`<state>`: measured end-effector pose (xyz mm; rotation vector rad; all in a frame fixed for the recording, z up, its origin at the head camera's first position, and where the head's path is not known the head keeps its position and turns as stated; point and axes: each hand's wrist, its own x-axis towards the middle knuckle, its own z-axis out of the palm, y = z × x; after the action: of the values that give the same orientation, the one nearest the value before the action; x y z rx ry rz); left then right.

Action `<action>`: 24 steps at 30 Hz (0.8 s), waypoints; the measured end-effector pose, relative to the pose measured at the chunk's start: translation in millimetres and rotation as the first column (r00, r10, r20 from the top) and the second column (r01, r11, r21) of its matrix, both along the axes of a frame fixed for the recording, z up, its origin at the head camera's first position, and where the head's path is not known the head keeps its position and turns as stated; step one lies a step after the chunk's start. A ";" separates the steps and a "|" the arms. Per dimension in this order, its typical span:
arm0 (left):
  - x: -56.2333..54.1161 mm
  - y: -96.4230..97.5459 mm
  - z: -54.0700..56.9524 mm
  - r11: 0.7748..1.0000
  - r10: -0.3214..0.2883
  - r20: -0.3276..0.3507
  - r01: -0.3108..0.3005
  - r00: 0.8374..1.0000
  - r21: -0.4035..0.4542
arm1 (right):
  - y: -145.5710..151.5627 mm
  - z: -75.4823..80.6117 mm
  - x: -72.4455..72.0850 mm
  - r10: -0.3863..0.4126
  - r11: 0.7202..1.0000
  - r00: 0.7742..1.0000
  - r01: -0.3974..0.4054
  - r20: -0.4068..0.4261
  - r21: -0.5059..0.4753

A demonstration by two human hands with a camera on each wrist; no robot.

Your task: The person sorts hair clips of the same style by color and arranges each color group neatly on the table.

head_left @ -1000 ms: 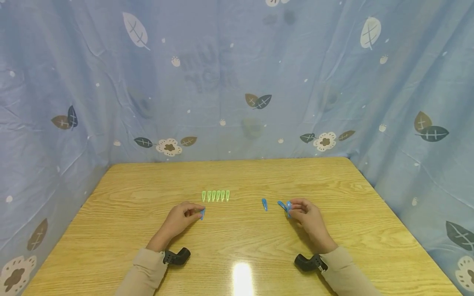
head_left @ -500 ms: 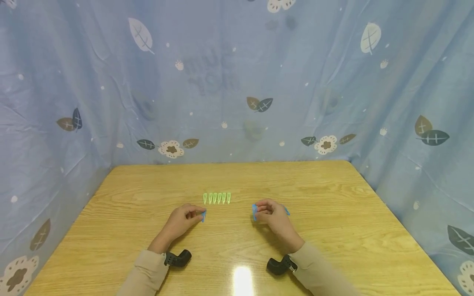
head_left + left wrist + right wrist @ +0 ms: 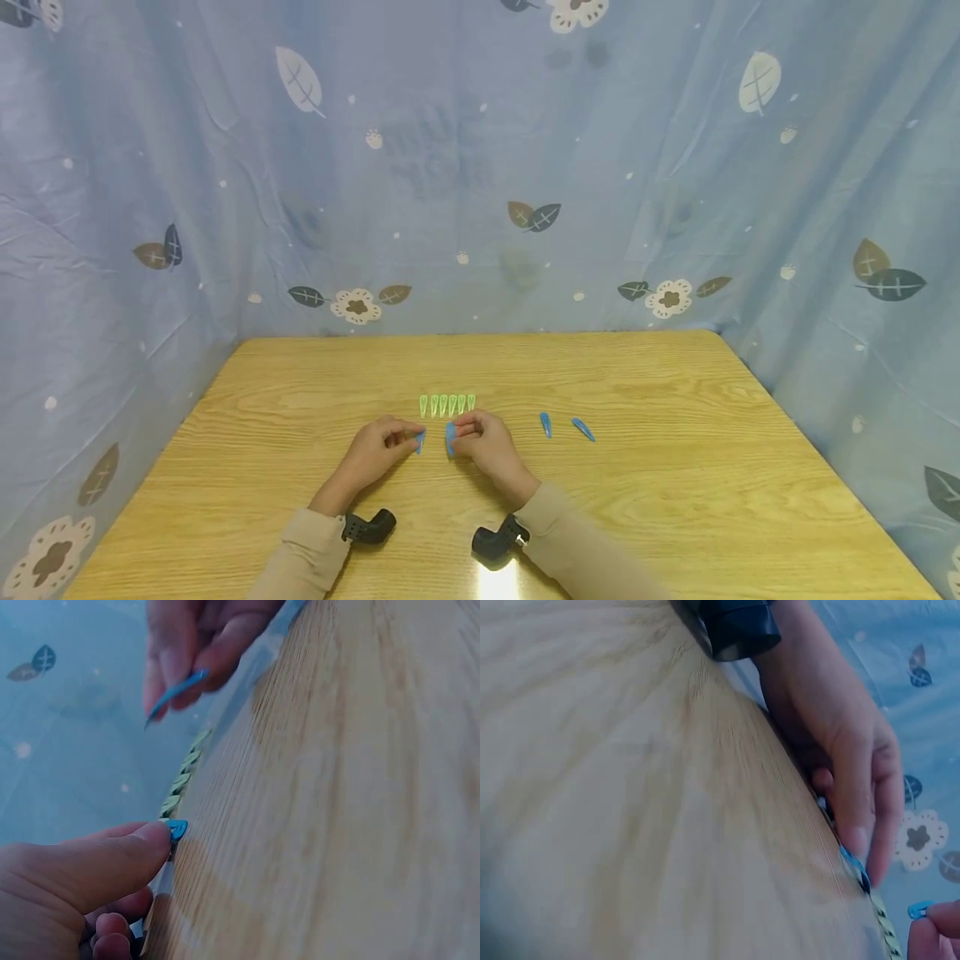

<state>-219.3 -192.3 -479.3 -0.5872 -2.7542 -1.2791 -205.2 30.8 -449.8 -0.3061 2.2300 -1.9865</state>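
Note:
Between thumb and fingers my left hand [image 3: 375,452] pinches a blue snap hair clip [image 3: 420,442], close over the table just in front of a row of green hair clips [image 3: 447,406]. My right hand [image 3: 487,450] pinches a second blue hair clip [image 3: 451,439] a short way to the right of the first. In the left wrist view, the right hand's clip [image 3: 176,696] is held above the tabletop, while the left hand's clip [image 3: 177,829] shows its end beyond the thumb. The palm-side fingers of both hands are partly hidden in the head view.
Two more blue hair clips, one nearly upright in view [image 3: 545,424] and one slanted [image 3: 583,429], lie to the right on the wooden table [image 3: 675,500]. A blue leaf-patterned curtain [image 3: 480,167] surrounds the back and sides. Each wrist wears a black camera mount [image 3: 369,527].
My right hand has lifted a blue hair clip from the right-hand group and carried it left, close to my left hand. The left hand keeps its clip in nearly the same place.

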 end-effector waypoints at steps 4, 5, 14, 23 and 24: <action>0.7 0.9 0.6 1.000 0.006 -0.003 -0.006 1.000 0.001 | -14.5 -16.5 -10.5 -0.032 0.999 0.999 0.032 0.003 0.011; 0.7 1.1 0.9 1.000 0.009 -0.004 -0.009 1.000 0.002 | -17.5 -16.5 -10.8 -0.042 0.999 0.999 0.042 0.005 0.017; -0.3 2.4 -0.5 1.000 0.025 0.007 -0.025 1.000 0.000 | -34.8 -14.3 -17.4 -0.127 0.974 0.992 0.124 0.004 0.189; -1.1 0.8 0.4 1.000 0.027 -0.022 -0.028 0.999 -0.013 | -43.9 -2.4 -17.0 -0.132 0.941 0.991 0.132 -0.020 0.311; -1.0 0.7 0.5 1.000 0.026 -0.022 -0.027 0.999 -0.014 | -44.5 -1.6 -16.6 -0.134 0.938 0.991 0.133 -0.020 0.320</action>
<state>-220.3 -191.6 -478.8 -0.5606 -2.7457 -1.2415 -221.8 -13.7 -451.4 -0.1162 2.5828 -1.6356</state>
